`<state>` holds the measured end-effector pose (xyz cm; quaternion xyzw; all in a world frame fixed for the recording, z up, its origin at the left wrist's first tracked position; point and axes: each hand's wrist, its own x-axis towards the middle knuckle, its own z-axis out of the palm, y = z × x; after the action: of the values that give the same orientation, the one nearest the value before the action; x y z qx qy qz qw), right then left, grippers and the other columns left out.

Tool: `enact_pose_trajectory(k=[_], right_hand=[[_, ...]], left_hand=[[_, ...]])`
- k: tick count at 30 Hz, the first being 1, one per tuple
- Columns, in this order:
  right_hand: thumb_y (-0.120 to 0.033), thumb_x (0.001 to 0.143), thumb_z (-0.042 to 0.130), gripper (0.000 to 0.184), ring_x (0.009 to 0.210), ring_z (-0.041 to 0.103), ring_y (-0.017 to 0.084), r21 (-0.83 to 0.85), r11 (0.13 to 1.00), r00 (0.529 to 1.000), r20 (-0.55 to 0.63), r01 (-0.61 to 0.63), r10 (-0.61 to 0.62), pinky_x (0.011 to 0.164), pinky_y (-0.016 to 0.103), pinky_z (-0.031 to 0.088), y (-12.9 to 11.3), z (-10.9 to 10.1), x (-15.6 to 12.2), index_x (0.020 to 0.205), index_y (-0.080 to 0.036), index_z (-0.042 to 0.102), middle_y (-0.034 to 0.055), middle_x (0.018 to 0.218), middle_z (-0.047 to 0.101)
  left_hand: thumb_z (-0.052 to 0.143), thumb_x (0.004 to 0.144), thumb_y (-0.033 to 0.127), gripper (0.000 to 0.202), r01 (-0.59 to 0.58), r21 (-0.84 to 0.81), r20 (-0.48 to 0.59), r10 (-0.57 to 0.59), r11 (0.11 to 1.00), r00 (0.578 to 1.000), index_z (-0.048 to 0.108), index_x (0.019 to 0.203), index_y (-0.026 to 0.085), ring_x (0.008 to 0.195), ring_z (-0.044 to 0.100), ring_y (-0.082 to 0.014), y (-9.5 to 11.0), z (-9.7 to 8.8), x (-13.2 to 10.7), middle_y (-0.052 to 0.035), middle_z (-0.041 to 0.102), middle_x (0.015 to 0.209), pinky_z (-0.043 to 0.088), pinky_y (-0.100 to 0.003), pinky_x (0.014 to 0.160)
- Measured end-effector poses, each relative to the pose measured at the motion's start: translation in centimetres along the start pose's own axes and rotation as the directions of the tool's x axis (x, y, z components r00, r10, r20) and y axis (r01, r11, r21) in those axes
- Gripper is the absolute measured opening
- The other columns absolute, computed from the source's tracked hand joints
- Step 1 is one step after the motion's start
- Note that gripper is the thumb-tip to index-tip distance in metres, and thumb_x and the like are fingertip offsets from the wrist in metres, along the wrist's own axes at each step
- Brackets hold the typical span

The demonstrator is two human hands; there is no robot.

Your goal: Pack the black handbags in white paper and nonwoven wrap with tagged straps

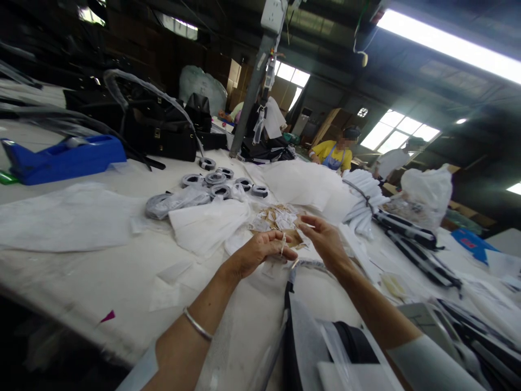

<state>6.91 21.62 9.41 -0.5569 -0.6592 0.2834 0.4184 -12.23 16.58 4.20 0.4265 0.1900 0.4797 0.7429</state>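
Observation:
My left hand (260, 251) is closed in a pinch on a small, thin, pale strip (284, 243), perhaps a string or tag; its exact kind is too small to make out. A little to its right, my right hand (325, 239) is open, fingers apart, with nothing visible in it. Just beyond both hands lies a pile of small white and brown paper tags (280, 217). Below them stands a black bag (290, 336), partly covered in white paper and clear plastic, its wrapped handle (311, 263) arching up close under my hands.
Rolled, plastic-wrapped straps (220, 191) and white sheets (69, 217) cover the table's left side. A blue tape dispenser (69, 158) and black bags (158, 130) stand farther left. Bundled white tubes (364, 198) and black straps (419, 255) lie right. Co-workers sit beyond the table.

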Motion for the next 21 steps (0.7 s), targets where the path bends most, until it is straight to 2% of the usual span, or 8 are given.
enact_pose_trajectory(k=[3, 5, 7, 10, 12, 17, 21], right_hand=[[-0.046, 0.075, 0.068, 0.035, 0.090, 0.068, 0.025, -0.090, 0.994, 0.998, 0.020, 0.062, -0.060, 0.083, 0.038, 0.051, -1.1, -0.3, -1.1, 0.099, -0.021, 0.071, 0.0068, 0.097, 0.074], [-0.047, 0.077, 0.066, 0.030, 0.085, 0.067, 0.023, -0.122, 0.989, 0.993, 0.092, 0.080, -0.069, 0.081, 0.036, 0.050, -1.8, -0.2, -2.0, 0.091, -0.022, 0.073, 0.0045, 0.088, 0.074], [-0.050, 0.081, 0.064, 0.030, 0.079, 0.065, 0.021, -0.128, 0.990, 0.976, 0.215, 0.060, -0.032, 0.079, 0.034, 0.048, -2.5, 0.1, -2.7, 0.082, -0.021, 0.073, 0.0031, 0.079, 0.072], [-0.056, 0.084, 0.060, 0.040, 0.073, 0.061, 0.019, 0.009, 0.999, 0.914, 0.404, -0.046, 0.038, 0.077, 0.032, 0.046, -3.1, 0.7, -3.4, 0.074, -0.018, 0.071, 0.0034, 0.072, 0.069], [-0.058, 0.083, 0.061, 0.044, 0.069, 0.059, 0.017, 0.133, 0.982, 0.883, 0.467, -0.131, 0.054, 0.075, 0.032, 0.045, -3.1, 1.1, -3.6, 0.071, -0.017, 0.070, 0.0031, 0.068, 0.066], [-0.057, 0.073, 0.074, 0.043, 0.056, 0.050, 0.013, 0.286, 0.937, 0.889, 0.455, -0.201, 0.052, 0.063, 0.029, 0.040, -2.6, 2.2, -3.4, 0.064, -0.016, 0.064, -0.0003, 0.056, 0.058], [-0.053, 0.070, 0.078, 0.038, 0.058, 0.053, 0.013, 0.278, 0.936, 0.901, 0.427, -0.217, 0.082, 0.067, 0.030, 0.042, -2.4, 2.0, -3.1, 0.069, -0.016, 0.068, 0.0002, 0.060, 0.063]], left_hand=[[0.074, 0.076, 0.040, 0.040, -0.022, 0.047, -0.023, 0.024, 0.999, 0.999, 0.060, 0.102, 0.013, 0.077, 0.066, -0.0171, 0.0, 0.2, 0.0, -0.0113, 0.074, 0.087, 0.046, -0.029, 0.078], [0.073, 0.078, 0.040, 0.039, -0.062, 0.079, -0.029, 0.064, 0.995, 0.997, 0.059, 0.102, 0.013, 0.078, 0.066, -0.0171, 0.0, 0.2, 0.1, -0.0100, 0.073, 0.084, 0.046, -0.029, 0.079], [0.071, 0.081, 0.041, 0.040, -0.117, 0.101, -0.033, 0.121, 0.988, 0.992, 0.057, 0.106, 0.013, 0.077, 0.066, -0.0166, -0.2, 0.1, 0.3, -0.0074, 0.072, 0.080, 0.046, -0.030, 0.079], [0.070, 0.082, 0.043, 0.046, -0.177, 0.108, -0.011, 0.179, 0.978, 0.984, 0.052, 0.114, 0.015, 0.078, 0.067, -0.0180, -0.5, -0.1, 0.6, -0.0050, 0.071, 0.077, 0.047, -0.032, 0.082], [0.070, 0.082, 0.043, 0.050, -0.185, 0.114, 0.011, 0.185, 0.976, 0.983, 0.050, 0.118, 0.016, 0.079, 0.068, -0.0197, -0.8, -0.3, 0.8, -0.0051, 0.071, 0.079, 0.048, -0.034, 0.081], [0.071, 0.081, 0.040, 0.050, -0.197, 0.130, 0.037, 0.194, 0.972, 0.980, 0.052, 0.121, 0.016, 0.074, 0.067, -0.0171, -1.0, -0.2, 0.9, -0.0034, 0.069, 0.077, 0.048, -0.031, 0.078], [0.070, 0.081, 0.046, 0.052, -0.178, 0.159, 0.002, 0.180, 0.971, 0.984, 0.051, 0.119, 0.015, 0.068, 0.065, -0.0163, -0.7, -0.2, 0.8, -0.0027, 0.068, 0.072, 0.050, -0.031, 0.072]])
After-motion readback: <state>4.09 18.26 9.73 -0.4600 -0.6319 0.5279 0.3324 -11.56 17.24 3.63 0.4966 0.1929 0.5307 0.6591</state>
